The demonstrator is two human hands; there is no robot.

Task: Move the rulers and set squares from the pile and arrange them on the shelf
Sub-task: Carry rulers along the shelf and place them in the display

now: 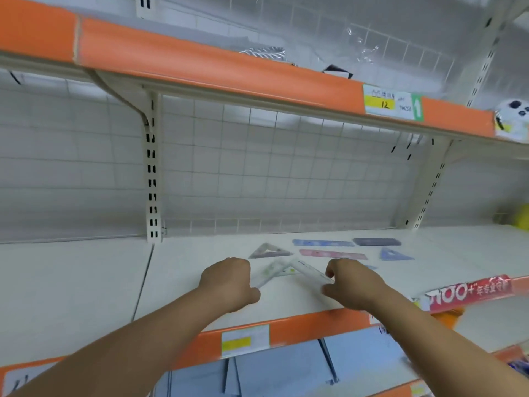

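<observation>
On the white shelf lie a grey set square, a blue ruler, a dark ruler, a pink ruler and a blue set square. Nearer the front edge, two clear pieces meet in a peak. My left hand holds the end of the left clear ruler. My right hand pinches the right clear ruler between thumb and fingers. The picture is blurred.
An orange-fronted upper shelf overhangs close above, with a price label. A wire grid forms the back wall. A red packet lies at the shelf's front right. Blue sheets sit on the shelf below.
</observation>
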